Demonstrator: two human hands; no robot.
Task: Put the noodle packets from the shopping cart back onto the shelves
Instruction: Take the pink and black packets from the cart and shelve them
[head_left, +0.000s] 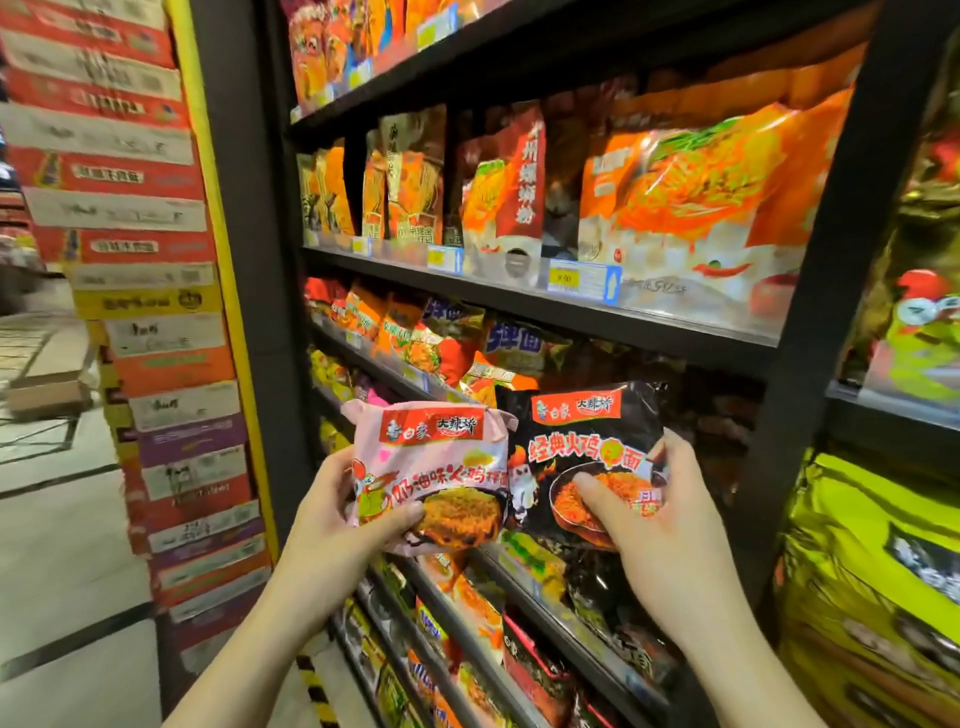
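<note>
While two hands (332, 519) grip, two packets (431, 467) show.

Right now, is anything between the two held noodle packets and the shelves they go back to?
No loose obstacle shows. The left hand grips the pink packet and the right hand grips the black packet, both in open air before the shelves. The rows behind look full of packets, so free slots cannot be told.

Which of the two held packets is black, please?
The black packet in the right hand; the pink packet is in the left hand.
</note>
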